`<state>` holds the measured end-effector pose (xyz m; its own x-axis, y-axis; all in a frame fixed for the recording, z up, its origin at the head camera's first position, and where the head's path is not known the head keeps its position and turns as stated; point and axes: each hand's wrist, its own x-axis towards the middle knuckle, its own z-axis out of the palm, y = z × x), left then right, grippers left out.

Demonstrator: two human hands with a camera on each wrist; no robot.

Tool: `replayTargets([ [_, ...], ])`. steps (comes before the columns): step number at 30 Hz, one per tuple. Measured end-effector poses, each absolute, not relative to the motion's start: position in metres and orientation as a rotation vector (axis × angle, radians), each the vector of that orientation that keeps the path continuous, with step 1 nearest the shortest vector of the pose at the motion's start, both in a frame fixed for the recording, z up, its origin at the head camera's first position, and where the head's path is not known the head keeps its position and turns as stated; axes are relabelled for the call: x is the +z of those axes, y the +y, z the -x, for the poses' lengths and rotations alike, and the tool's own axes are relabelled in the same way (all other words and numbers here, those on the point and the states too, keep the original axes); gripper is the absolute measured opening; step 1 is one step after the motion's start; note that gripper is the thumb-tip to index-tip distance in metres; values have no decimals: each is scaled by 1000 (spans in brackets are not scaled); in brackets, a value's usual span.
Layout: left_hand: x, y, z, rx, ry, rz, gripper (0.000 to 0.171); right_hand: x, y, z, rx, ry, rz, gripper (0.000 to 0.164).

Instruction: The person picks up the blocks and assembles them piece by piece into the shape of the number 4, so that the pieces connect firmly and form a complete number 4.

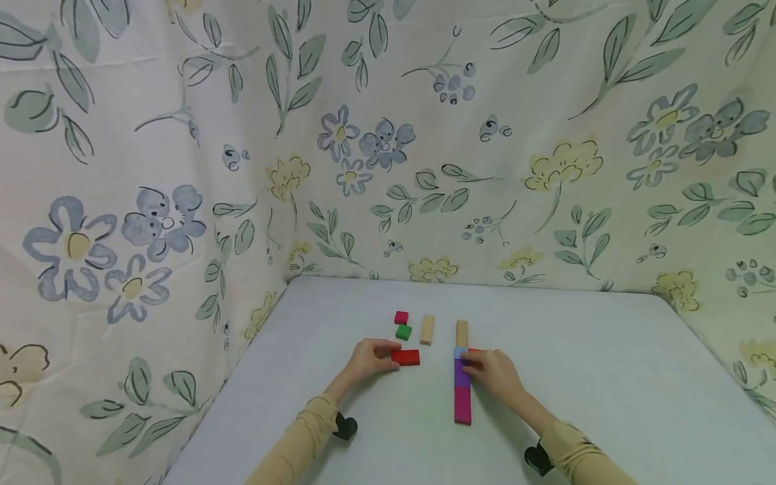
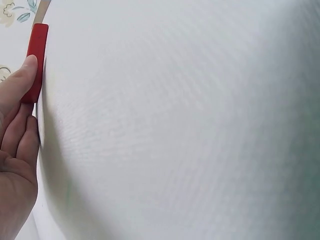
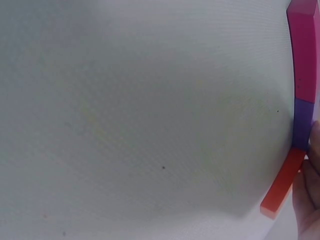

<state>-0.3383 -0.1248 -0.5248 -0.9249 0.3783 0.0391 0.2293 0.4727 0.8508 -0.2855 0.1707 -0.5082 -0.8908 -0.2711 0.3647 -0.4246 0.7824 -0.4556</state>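
In the head view my left hand (image 1: 368,358) pinches a red block (image 1: 409,358) at its left end, close over the table. The left wrist view shows the thumb (image 2: 30,65) lying along that block. My right hand (image 1: 498,374) reaches from the right to a straight row. From far to near run a plain wooden block (image 1: 462,333), a light blue block (image 1: 459,352), a purple block (image 1: 461,374) and a magenta block (image 1: 463,406). The right fingers grip an orange block (image 3: 284,180) that sticks out sideways at the purple one's far end; they partly hide it.
Left of the row stand a second wooden block (image 1: 427,330), a small green block (image 1: 403,332) and a small crimson block (image 1: 401,317). A white table (image 1: 576,350) carries everything. Behind and to the left hangs a flowered cloth (image 1: 424,222).
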Motion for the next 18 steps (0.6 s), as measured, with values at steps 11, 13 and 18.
replayTargets([
  [11,-526,-126,336,1470,2573,-558,36,-508,171,285,770,-2703,-515,25],
  [13,-525,-127,336,1479,2558,-538,36,-508,171,285,769,-2703,-518,25],
  [18,-523,-127,334,1506,2515,-529,36,-509,171,285,761,-2709,-505,25],
])
